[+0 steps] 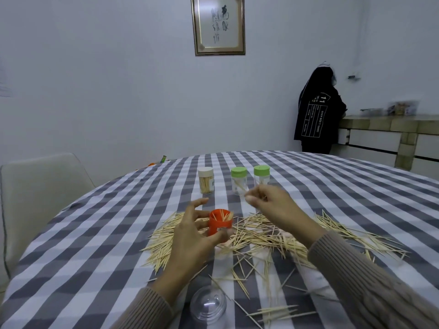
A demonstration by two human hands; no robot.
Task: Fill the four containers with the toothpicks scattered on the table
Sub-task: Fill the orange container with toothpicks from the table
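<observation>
The right hand (268, 205) pinches a few toothpicks (251, 189) above the pile (261, 233), the left hand (190, 233) grips the red cup (219, 222) on the table (95, 233) — light, stiff, slippery sticks, probably best pinched mid-length in small bunches.

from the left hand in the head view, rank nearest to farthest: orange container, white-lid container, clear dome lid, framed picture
1. Orange container, held in the left hand.
2. Clear dome lid, near table edge, by the wrist.
3. White-lid container, beyond the hand.
4. Framed picture, on the far wall.
</observation>
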